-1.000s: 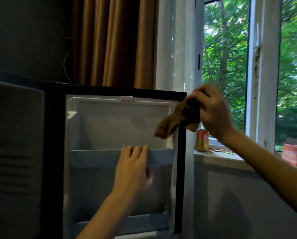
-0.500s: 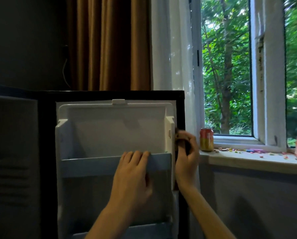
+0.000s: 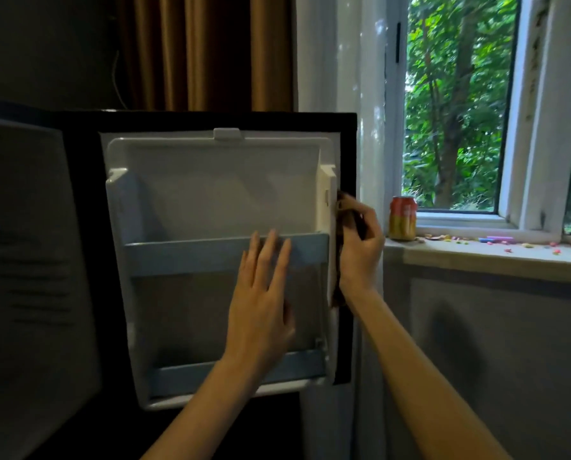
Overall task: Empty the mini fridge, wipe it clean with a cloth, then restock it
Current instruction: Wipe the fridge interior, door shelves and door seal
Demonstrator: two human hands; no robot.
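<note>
The left hand (image 3: 260,300) lies flat, fingers straight, on the white plastic fridge door (image 3: 217,200); the right hand (image 3: 360,247) grips a brown cloth (image 3: 345,207) at the door's edge.

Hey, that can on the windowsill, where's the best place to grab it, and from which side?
Probably wrap fingers round the middle of the can, coming from the front or right. It stands upright, round side bare toward the room; the white curtain crowds its left and the window frame sits close behind.
</note>
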